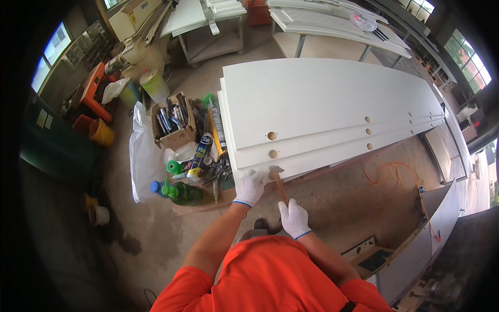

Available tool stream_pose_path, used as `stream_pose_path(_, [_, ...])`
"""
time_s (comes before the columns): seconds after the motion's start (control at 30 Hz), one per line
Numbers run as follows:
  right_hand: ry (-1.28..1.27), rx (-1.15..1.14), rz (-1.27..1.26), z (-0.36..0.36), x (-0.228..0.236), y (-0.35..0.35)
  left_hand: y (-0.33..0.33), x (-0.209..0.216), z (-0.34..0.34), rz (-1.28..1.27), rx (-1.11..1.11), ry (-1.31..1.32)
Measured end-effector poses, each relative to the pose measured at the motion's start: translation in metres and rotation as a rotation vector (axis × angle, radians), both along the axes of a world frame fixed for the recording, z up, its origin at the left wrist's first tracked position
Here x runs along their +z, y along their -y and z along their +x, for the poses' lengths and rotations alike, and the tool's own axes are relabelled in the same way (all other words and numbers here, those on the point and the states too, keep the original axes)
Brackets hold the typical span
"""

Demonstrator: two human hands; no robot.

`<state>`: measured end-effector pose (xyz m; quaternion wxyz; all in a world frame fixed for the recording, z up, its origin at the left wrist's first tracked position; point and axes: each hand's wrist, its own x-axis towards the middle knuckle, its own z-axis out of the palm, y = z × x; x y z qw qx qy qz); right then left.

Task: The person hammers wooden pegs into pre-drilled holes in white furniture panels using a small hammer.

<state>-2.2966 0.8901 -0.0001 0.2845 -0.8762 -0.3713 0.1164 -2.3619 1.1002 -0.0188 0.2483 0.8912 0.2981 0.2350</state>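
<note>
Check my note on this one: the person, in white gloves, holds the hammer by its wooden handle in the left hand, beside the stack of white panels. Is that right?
One slip: the head view shows the hammer in the right hand, not the left hand. The rest stands: white gloves, wooden handle, beside the stack of white panels.

We have one hammer (280, 183) and a stack of panels (332, 99) before us. The hammer has a brown handle (281, 191) and slants, its metal head (276, 169) uppermost, at the bottom panel's near edge. The panels are long, white and smooth, and lie stepped, each lower one jutting toward us. We see round, wood-coloured holes (272, 135) along their near edges.
</note>
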Motion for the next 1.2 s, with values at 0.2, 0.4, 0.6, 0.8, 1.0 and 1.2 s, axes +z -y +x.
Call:
stream_pose_path(0.2, [0.080,0.073,-0.185,0.013,-0.002,-0.002,0.000,0.006,0.000,-0.040,0.050,0.037])
stream_pose_path(0.4, [0.035,0.078,-0.317,0.019,-0.013,-0.003,-0.001,-0.014,-0.002,-0.143,0.171,0.123])
stream_pose_path(0.6, [0.033,0.057,-0.294,0.015,-0.015,0.000,0.000,-0.006,-0.002,-0.236,0.202,0.190])
stream_pose_path(0.8, [0.009,0.067,-0.130,0.012,0.017,-0.008,-0.005,-0.022,-0.014,-0.319,0.203,0.263])
stream_pose_path(1.0, [-0.116,0.009,-0.197,0.028,0.029,-0.004,-0.012,0.021,0.019,-0.369,0.196,0.300])
stream_pose_path(1.2, [-0.305,-0.120,-0.100,0.058,0.019,0.024,-0.029,0.024,0.091,-0.191,0.068,0.107])
